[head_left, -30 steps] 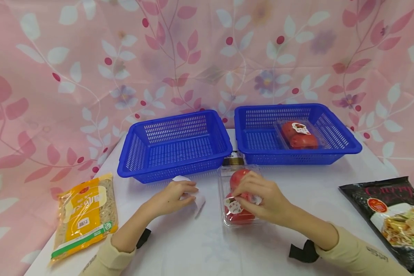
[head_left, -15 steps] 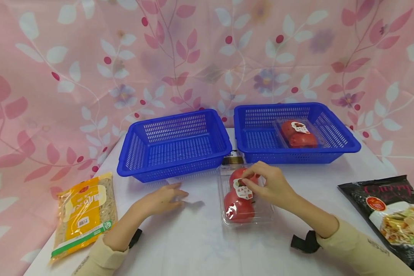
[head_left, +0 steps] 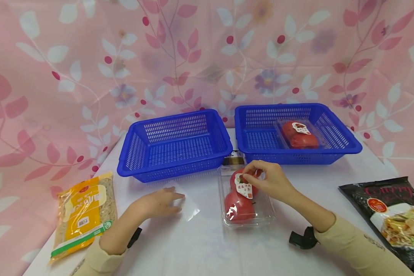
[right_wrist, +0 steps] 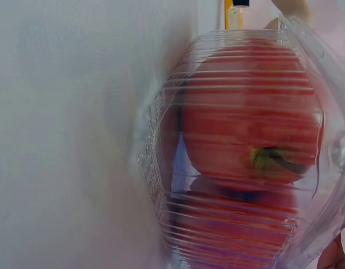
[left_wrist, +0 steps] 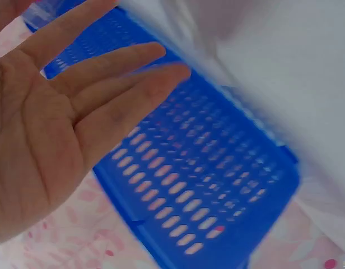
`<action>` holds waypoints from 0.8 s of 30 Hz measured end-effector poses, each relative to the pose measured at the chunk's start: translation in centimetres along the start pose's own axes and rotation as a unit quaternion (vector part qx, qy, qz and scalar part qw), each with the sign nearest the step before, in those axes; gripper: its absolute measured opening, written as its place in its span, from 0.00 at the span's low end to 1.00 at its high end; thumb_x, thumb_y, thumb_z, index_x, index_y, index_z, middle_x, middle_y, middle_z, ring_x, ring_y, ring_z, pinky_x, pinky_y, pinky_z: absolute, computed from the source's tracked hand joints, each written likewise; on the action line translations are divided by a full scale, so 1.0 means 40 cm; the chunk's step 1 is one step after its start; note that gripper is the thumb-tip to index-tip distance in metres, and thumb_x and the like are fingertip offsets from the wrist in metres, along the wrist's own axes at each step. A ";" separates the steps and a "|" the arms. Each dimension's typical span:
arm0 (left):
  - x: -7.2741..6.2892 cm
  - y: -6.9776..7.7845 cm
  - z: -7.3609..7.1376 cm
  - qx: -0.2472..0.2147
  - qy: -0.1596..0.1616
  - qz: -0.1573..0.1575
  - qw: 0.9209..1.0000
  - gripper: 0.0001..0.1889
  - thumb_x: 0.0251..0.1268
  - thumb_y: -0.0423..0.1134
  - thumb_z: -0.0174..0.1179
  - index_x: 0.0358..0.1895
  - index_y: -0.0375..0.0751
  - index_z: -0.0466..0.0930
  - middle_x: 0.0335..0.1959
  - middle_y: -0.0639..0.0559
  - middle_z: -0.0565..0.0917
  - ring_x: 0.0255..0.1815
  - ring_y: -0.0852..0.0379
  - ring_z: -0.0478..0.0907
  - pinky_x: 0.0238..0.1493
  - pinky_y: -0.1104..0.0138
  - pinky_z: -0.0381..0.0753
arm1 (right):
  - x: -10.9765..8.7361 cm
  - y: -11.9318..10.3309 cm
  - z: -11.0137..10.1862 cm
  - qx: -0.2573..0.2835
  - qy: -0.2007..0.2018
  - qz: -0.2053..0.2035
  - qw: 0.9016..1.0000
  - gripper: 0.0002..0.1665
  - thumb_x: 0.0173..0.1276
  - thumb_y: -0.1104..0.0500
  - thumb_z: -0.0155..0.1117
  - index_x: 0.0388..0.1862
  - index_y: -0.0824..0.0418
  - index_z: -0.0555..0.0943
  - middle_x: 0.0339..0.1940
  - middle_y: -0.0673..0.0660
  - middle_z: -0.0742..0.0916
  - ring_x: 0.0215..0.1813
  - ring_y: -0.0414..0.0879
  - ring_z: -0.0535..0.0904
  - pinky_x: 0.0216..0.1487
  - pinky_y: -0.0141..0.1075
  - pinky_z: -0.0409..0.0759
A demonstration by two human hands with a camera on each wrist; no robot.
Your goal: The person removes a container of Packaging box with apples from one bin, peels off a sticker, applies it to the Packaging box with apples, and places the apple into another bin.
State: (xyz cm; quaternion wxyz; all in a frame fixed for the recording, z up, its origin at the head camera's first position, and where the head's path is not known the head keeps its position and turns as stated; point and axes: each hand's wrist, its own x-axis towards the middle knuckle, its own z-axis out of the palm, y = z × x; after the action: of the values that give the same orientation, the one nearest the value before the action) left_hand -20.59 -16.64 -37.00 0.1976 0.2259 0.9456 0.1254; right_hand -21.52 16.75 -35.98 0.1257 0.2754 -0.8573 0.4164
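A clear plastic box (head_left: 264,212) with red apples (head_left: 239,209) inside lies on the white table, in front of the baskets. Thumb and forefinger of my right hand (head_left: 270,180) pinch the top end of a white printed sticker (head_left: 245,188) over the lid. In the right wrist view, one apple (right_wrist: 251,112) with its stem shows through the ribbed box wall. To the left, my left hand (head_left: 158,203) hovers low with its fingers spread; the left wrist view shows its palm bare. Beside its fingertips is a thin, glossy, see-through sheet (head_left: 190,209).
Two blue baskets stand behind: the left one (head_left: 179,170) and the right one (head_left: 296,157), which holds another labelled apple box (head_left: 301,135). A gold-and-black packet (head_left: 234,158) peeks out between them. A yellow grain bag (head_left: 84,214) lies left, a black noodle packet (head_left: 393,218) right.
My left hand has let go of the white backing sheet and drawn back left. My right hand has carried the sticker up and rightward over the lid, from the front apple toward the rear one.
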 end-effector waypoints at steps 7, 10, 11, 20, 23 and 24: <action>-0.017 0.085 -0.018 0.064 0.091 0.058 0.992 0.21 0.62 0.44 0.58 0.57 0.44 0.75 0.60 0.35 0.70 0.59 0.40 0.68 0.54 0.48 0.70 | 0.004 0.008 -0.003 0.006 -0.007 0.014 1.000 0.04 0.59 0.62 0.66 0.32 0.55 0.81 0.25 0.44 0.81 0.31 0.41 0.74 0.32 0.32 0.75; -0.012 0.120 -0.021 0.118 0.165 0.116 0.972 0.18 0.59 0.43 0.61 0.53 0.44 0.78 0.56 0.39 0.75 0.55 0.43 0.72 0.51 0.52 0.73 | 0.004 0.011 -0.004 0.010 -0.011 0.020 1.000 0.03 0.59 0.61 0.66 0.33 0.56 0.81 0.26 0.44 0.81 0.31 0.42 0.74 0.32 0.31 0.75; -0.008 0.131 -0.020 0.139 0.189 0.136 0.963 0.17 0.59 0.43 0.61 0.52 0.46 0.79 0.54 0.41 0.76 0.54 0.45 0.73 0.50 0.54 0.75 | 0.005 0.012 -0.004 0.011 -0.013 0.021 1.000 0.03 0.59 0.61 0.66 0.33 0.56 0.81 0.26 0.44 0.81 0.31 0.42 0.74 0.32 0.31 0.75; 0.062 0.229 0.004 0.204 0.284 0.253 0.902 0.17 0.57 0.42 0.62 0.52 0.50 0.79 0.33 0.54 0.79 0.36 0.58 0.71 0.28 0.74 0.75 | 0.006 0.020 -0.006 0.021 -0.027 0.034 0.999 0.03 0.60 0.60 0.66 0.33 0.55 0.81 0.26 0.44 0.81 0.32 0.42 0.75 0.33 0.36 0.77; 0.083 0.249 0.011 0.215 0.290 0.267 0.894 0.18 0.57 0.43 0.61 0.53 0.53 0.78 0.30 0.55 0.77 0.33 0.59 0.71 0.22 0.76 0.71 | 0.006 0.020 -0.007 0.026 -0.030 0.033 0.999 0.03 0.60 0.59 0.65 0.33 0.55 0.81 0.25 0.44 0.81 0.31 0.42 0.75 0.33 0.34 0.77; 0.090 0.254 0.013 0.219 0.291 0.271 0.891 0.18 0.58 0.43 0.60 0.54 0.54 0.78 0.29 0.55 0.77 0.33 0.59 0.71 0.21 0.76 0.70 | 0.006 0.020 -0.008 0.027 -0.030 0.033 0.999 0.03 0.60 0.59 0.65 0.33 0.56 0.81 0.25 0.44 0.81 0.31 0.42 0.75 0.33 0.34 0.77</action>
State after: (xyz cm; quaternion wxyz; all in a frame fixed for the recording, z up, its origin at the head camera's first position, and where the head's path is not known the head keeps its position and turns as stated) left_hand -19.47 -6.04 -35.27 -0.1823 0.4644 0.8663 0.0237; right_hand -22.17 17.30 -36.18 0.0784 0.2627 -0.8577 0.4349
